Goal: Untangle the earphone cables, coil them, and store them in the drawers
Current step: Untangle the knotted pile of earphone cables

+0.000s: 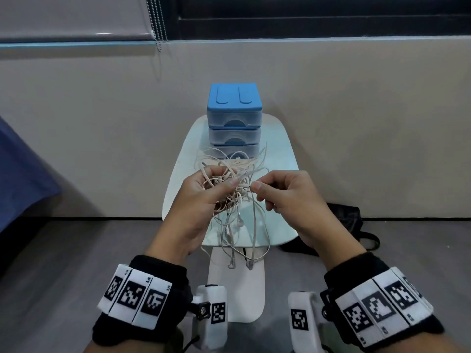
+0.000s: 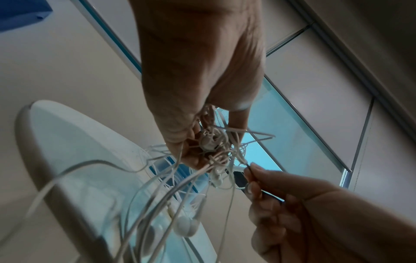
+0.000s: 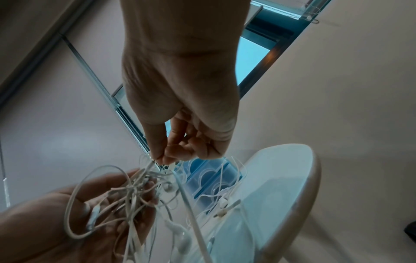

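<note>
Left hand (image 1: pixel 201 197) is gripping the cable tangle (image 1: pixel 230 189); right hand (image 1: pixel 283 197), at its 3 o'clock, is pinching 1 strand. Free ends are hanging toward 6 o'clock.

Small white bench (image 1: pixel 277 154) on grey floor (image 1: pixel 63 263).
Carrying a blue-topped drawer stack (image 1: pixel 234 118) at the far end; black bag (image 1: pixel 349 220) beside, on the floor.
</note>
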`<action>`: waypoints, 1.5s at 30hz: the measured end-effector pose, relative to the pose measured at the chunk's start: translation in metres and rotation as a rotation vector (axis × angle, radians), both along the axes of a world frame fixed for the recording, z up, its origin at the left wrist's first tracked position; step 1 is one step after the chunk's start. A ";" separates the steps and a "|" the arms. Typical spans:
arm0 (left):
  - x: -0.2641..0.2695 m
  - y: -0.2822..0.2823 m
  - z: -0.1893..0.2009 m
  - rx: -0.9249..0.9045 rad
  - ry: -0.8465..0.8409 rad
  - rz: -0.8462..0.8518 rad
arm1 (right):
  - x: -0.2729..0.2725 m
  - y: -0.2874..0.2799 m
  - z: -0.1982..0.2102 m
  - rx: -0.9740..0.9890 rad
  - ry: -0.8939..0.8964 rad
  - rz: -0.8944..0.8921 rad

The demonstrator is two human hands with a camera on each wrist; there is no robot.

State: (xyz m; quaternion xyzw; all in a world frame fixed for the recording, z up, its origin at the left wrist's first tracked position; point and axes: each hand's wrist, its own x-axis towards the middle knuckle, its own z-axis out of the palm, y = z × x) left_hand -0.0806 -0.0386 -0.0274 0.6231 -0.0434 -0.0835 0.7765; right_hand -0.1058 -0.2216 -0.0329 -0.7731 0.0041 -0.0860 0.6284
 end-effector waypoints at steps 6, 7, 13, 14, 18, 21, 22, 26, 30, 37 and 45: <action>0.005 0.008 0.001 0.002 -0.024 0.113 | -0.001 -0.006 0.008 -0.041 0.022 0.025; 0.006 0.010 0.002 -0.013 -0.025 0.134 | -0.002 -0.008 0.007 -0.042 0.039 0.030; 0.007 0.012 0.005 -0.040 -0.013 0.130 | -0.008 -0.010 0.000 -0.041 0.164 0.058; 0.006 0.011 0.006 -0.042 -0.011 0.122 | -0.008 -0.008 -0.002 -0.059 0.184 0.071; 0.005 0.011 0.011 -0.040 -0.023 0.111 | -0.011 -0.001 -0.006 -0.173 0.279 0.230; 0.007 0.014 0.016 -0.043 -0.038 0.124 | -0.013 0.003 -0.006 -0.325 0.269 0.332; 0.008 0.017 0.017 -0.042 -0.044 0.137 | -0.013 0.003 -0.003 -0.339 0.257 0.326; 0.013 0.027 0.016 -0.045 -0.055 0.197 | -0.016 0.000 0.016 -0.121 0.184 0.282; 0.015 0.030 0.013 -0.078 -0.041 0.214 | -0.016 -0.004 0.032 0.037 0.123 0.240; 0.014 0.025 0.022 -0.084 -0.043 0.163 | -0.007 -0.012 0.016 -0.002 0.198 0.126; 0.016 0.020 0.022 -0.047 -0.025 0.158 | -0.014 0.022 0.008 -0.255 -0.318 -0.195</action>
